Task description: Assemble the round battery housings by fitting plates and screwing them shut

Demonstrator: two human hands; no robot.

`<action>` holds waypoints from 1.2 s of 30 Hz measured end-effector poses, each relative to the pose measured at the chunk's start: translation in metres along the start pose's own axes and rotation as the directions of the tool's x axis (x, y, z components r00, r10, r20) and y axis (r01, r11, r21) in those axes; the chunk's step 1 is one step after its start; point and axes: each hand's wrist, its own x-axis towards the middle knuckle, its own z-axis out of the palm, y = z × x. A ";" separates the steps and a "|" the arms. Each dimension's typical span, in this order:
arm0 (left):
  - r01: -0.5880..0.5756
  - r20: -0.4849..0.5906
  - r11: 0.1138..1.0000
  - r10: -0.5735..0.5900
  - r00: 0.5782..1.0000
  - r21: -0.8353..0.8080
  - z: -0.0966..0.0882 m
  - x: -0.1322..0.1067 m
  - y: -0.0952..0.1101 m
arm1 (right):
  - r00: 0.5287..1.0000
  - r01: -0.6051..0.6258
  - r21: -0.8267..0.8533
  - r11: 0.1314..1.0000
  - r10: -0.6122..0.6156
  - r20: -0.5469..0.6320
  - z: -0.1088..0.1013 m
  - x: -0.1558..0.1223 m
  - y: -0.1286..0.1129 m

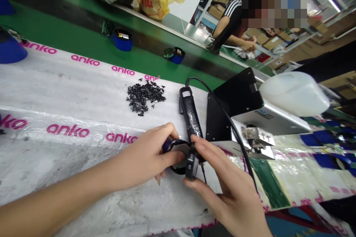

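My left hand [150, 157] is wrapped round a round, dark blue housing with a black rim [177, 170], its thumb reaching inside the opening. Between the thumb and fingers of my right hand [230, 189] is a small black rectangular part [191, 165], right at the housing's edge. Whether the two pieces touch, I cannot tell. Just behind my hands is a black electric screwdriver [190, 113] with a tape-wrapped body, its lower end hidden by my right hand. A pile of tiny black parts [144, 95] lies on the white wrap beyond my left hand.
A metal machine with a black side panel [236, 100] stands at right, a white plastic container [294, 92] on it. A black cable [230, 122] loops past it. Blue housings with circuit boards [122, 40] line the green surface [69, 33]. Across it, another person's hands [249, 44] show.
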 end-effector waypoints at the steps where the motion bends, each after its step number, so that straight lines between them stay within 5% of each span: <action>1: -0.015 0.042 0.999 0.017 0.999 -0.033 -0.003 0.001 -0.001 | 1.000 0.010 -0.052 0.999 -0.008 0.029 -0.002 0.004 0.000; 7: 0.106 0.269 0.975 -0.050 0.962 -0.198 -0.020 0.006 0.002 | 0.983 0.086 -0.122 0.989 -0.065 0.172 -0.008 0.020 0.008; 11: 0.185 0.313 0.936 -0.087 0.946 -0.301 -0.023 0.009 0.000 | 0.972 0.153 -0.139 0.978 -0.124 0.200 -0.010 0.026 0.012; 18: 0.133 0.386 0.920 0.021 0.922 -0.368 -0.029 0.010 -0.011 | 0.964 0.195 -0.232 0.953 -0.141 0.227 -0.013 0.028 0.006; 22: 0.073 0.383 0.938 0.066 0.922 -0.338 -0.027 0.004 -0.007 | 0.962 0.195 -0.234 0.952 -0.140 0.233 -0.009 0.029 0.007; 25: 0.029 0.258 0.976 0.029 0.966 -0.217 -0.010 -0.001 -0.006 | 0.971 0.179 -0.253 0.951 -0.129 0.201 -0.011 0.021 0.006; 28: 0.022 0.065 0.993 -0.014 0.998 -0.115 0.011 -0.001 -0.008 | 0.976 0.034 -0.108 0.994 -0.010 0.220 -0.015 0.010 0.005; 30: 0.025 0.021 0.992 -0.023 1.000 -0.123 0.017 0.000 -0.008 | 0.987 -0.136 0.004 0.991 0.135 0.092 -0.010 0.009 0.008; 33: 0.078 0.122 0.992 -0.066 0.990 -0.098 0.007 0.000 -0.002 | 0.950 -0.287 0.011 0.958 0.286 -0.127 0.012 0.020 0.015; 36: 0.181 0.245 0.982 -0.164 0.956 -0.048 -0.014 -0.003 0.009 | 0.925 -0.359 0.004 0.933 0.357 -0.127 0.030 0.035 0.021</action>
